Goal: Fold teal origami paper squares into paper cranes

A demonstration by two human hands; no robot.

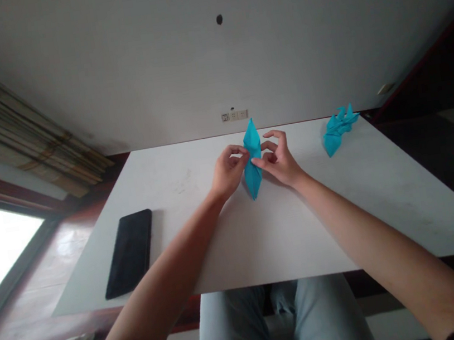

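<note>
A pale wall rises past the far edge of my white worktop, and a patterned curtain hangs off to my left. My jeans show below the near edge. A black tablet lies flat on the left of the worktop, my left forearm passing across its near right corner. At the far right corner sits a cluster of blue origami cranes, well apart from my hands.

My left hand is closed in a pinch, thumb and forefinger on the left edge of a folded blue paper near its middle. My right hand is half open, thumb tip on the paper's face and forefinger arched clear; I can't tell whether the fingers behind grip it. The paper stands lengthwise between both hands, its points reaching beyond and below them.
</note>
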